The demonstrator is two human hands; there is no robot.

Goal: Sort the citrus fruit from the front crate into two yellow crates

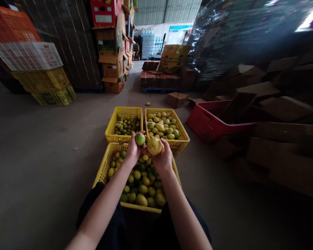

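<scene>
Near crate (143,209) is holding mixed green and yellow fruit, sitting between the person's knees and 2 farther crates; left hand (135,148) is gripping green fruit (140,139), right hand (163,156) is gripping larger yellow fruit (154,146), both fruits being held side by side above the near crate. Beyond, left yellow crate (110,129) is holding small, mostly green fruit; right yellow crate (182,134) is holding mostly yellow fruit; 1 loose fruit (147,103) is lying on the floor (88,121) behind them.
</scene>
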